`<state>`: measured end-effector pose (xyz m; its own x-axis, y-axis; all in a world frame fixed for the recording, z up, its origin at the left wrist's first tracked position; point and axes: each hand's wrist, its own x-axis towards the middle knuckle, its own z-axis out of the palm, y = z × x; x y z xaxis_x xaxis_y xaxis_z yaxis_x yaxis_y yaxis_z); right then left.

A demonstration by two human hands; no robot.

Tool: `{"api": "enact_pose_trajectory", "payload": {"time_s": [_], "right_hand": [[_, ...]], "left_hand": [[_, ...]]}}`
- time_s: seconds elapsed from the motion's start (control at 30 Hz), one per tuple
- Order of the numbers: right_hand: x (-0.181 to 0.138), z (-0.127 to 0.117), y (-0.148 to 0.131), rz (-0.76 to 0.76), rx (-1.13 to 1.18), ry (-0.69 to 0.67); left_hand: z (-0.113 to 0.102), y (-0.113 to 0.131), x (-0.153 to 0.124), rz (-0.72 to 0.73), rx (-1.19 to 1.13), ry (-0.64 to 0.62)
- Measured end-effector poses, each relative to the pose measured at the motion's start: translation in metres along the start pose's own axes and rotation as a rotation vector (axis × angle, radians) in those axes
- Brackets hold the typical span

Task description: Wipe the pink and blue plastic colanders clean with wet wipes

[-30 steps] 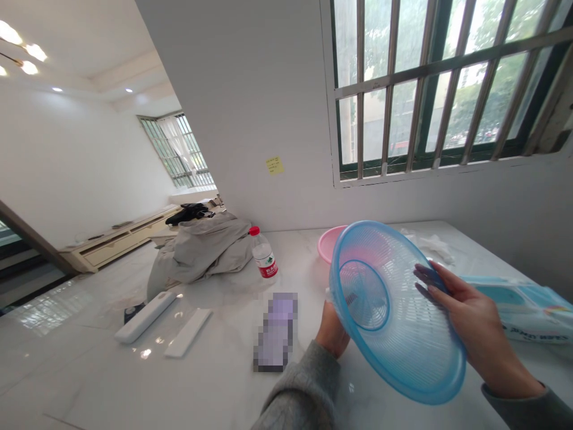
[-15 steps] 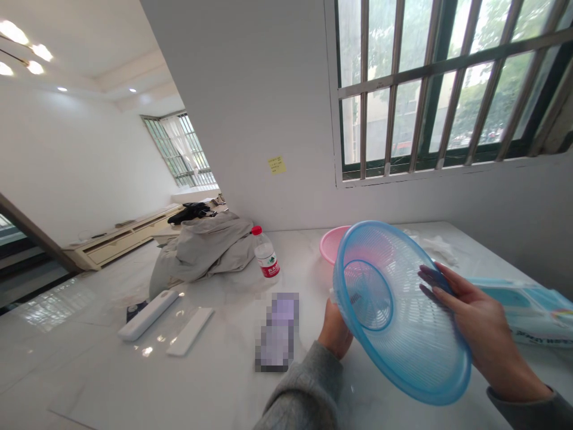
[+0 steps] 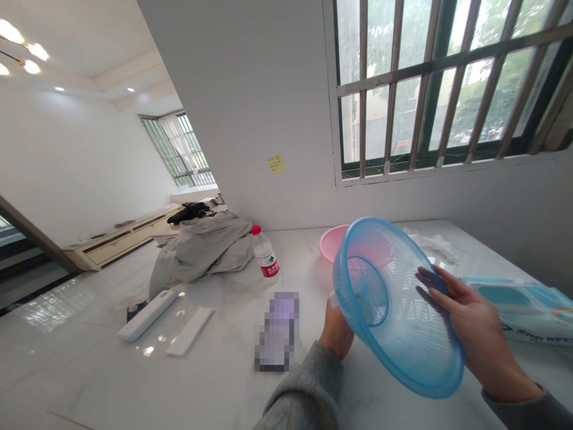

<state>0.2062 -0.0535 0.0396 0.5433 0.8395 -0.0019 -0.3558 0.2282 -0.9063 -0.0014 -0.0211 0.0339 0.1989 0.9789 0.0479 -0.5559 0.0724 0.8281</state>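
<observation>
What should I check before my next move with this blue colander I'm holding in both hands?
1. Right hand grip: fingers lie on the inner wall of the blue colander, ok.
2. Left hand grip: fingers hidden behind the rim, cannot tell.
3. Colander empty: nothing shows inside, ok.
4. Colander level: tilted, raised off the table, not ok.
5. Clear of water bottle: it stands apart to the left, ok.
6. Clear of pink basin: partly hidden behind the colander, cannot tell.

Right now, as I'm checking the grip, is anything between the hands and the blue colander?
Nothing visible. The left hand grips the blue colander at its lower left edge, partly hidden behind it; the right hand holds its right side, fingers directly on the plastic.
</observation>
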Motion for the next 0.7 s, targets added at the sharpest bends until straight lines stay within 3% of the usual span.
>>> {"api": "enact_pose_trajectory", "payload": {"time_s": [0.47,0.7], "right_hand": [[0.005,-0.001,0.003,0.089,0.017,0.016],[0.007,-0.002,0.004,0.184,0.027,0.004]], "left_hand": [[-0.015,-0.018,0.002,0.132,0.167,-0.026],[-0.006,-0.010,-0.001,0.165,0.285,-0.117]]}}
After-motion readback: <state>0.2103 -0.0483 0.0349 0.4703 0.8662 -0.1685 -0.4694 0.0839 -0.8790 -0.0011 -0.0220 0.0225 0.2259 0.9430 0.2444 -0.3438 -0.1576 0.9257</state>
